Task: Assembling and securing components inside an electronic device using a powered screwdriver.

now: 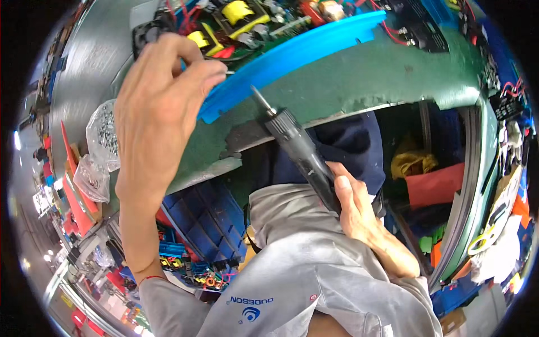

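Observation:
My right hand (356, 208) is wrapped round the rear of a black electric screwdriver (306, 151). Its metal bit (261, 100) points up and left toward a blue plastic casing (297, 56), just short of the casing's near side. Above that casing my left hand (160, 106) is closed in a pinch. A small metal piece (229, 72), perhaps a screw, sticks out at its fingertips, too small to make out fully. Beyond the casing's wall lies a circuit board with yellow-wrapped transformers (238, 11) and red wires.
Bags of small metal screws (104, 135) lie left on the green bench top (415, 84), whose front edge is worn. Black parts with red wires (412, 28) rest at the back right. Below the bench are a blue crate (208, 216) and a red sheet (435, 185).

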The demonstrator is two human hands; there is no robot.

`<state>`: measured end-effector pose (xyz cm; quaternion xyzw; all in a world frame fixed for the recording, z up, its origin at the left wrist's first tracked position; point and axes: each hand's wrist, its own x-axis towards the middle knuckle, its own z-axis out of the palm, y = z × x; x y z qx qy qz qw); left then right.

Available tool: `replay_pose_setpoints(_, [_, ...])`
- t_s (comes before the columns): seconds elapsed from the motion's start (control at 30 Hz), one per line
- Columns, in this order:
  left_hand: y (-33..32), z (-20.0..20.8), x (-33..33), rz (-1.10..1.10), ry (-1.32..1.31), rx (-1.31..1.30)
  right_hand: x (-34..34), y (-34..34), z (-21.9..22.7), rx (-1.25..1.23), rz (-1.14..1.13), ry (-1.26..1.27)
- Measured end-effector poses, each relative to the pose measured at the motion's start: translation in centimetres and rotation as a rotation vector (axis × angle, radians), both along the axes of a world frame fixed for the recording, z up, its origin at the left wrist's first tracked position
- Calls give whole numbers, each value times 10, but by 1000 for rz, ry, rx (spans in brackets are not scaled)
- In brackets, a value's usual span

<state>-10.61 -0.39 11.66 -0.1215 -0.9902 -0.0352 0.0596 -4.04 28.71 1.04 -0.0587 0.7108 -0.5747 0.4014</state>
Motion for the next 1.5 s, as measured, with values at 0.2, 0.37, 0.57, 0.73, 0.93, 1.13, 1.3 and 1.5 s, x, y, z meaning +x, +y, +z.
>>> replay_pose_setpoints(0.2, [10,-9,-21,-221,171,-172,-9,-7,9,-41,-55,-42])
replay_pose_setpoints(0.37, [-8,-12,-26,-251,101,-133,-10,-9,9,-85,-41,-51])
replay_pose_setpoints(0.57, [32,7,-30,-42,-154,-131,-6,-8,3,-56,-67,-61])
replay_pose_setpoints(0.73, [-9,-10,-32,-220,-71,-145,-11,-13,12,-54,-58,-6])
replay_pose_setpoints(0.93, [1,-13,-34,-23,-117,39,-19,-16,17,-43,-52,-22])
replay_pose_setpoints(1.13, [5,-10,-34,-107,-136,38,-2,-14,-6,-282,-124,-525])
replay_pose_setpoints(1.3, [6,5,-27,-124,-235,14,4,-16,0,-364,-33,-698])
replay_pose_setpoints(1.5, [-2,0,-30,-147,-239,-33,-5,-16,4,-405,12,-779])
